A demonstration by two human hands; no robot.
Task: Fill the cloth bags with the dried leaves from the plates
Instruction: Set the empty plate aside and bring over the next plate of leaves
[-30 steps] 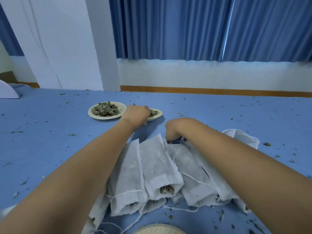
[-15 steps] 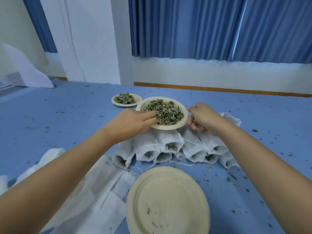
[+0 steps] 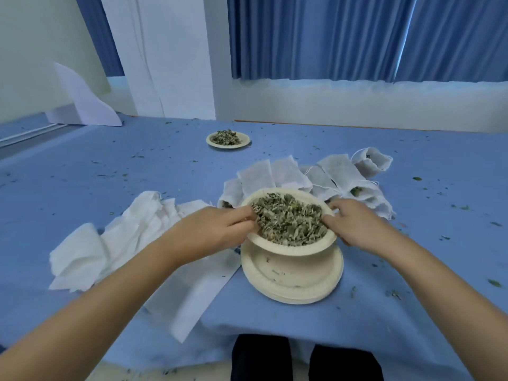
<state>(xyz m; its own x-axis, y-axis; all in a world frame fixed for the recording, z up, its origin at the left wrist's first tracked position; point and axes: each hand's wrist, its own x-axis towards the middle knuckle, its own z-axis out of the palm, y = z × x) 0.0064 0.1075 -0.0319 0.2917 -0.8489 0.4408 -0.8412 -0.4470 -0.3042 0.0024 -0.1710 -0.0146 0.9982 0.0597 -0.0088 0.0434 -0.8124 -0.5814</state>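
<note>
Both hands hold the plate [image 3: 291,250] of leaves [image 3: 288,220] by opposite edges: the left hand [image 3: 217,232] has its fingers curled on the left rim with the fingertips among the leaves, and the right hand [image 3: 354,226] pinches the right rim. The plate hangs just above the empty plate [image 3: 291,284] near the table [image 3: 110,174] edge, tilted a little toward the person. It is heaped, so the step in hand looks like setting it down within reach; it should be kept level and lowered squarely onto the empty plate, since a thin rim may bend and spill. Just behind it lies a fan of filled bags [image 3: 277,174], their mouths close to the far rim, so the plate should not drag across them. Flat bags [image 3: 132,237] lie in a loose pile to the left, partly under the left wrist. 1 more plate, the far plate [image 3: 228,139], also holds leaves and sits well apart at the back. Leaf scraps [image 3: 417,178] dot the table
</note>
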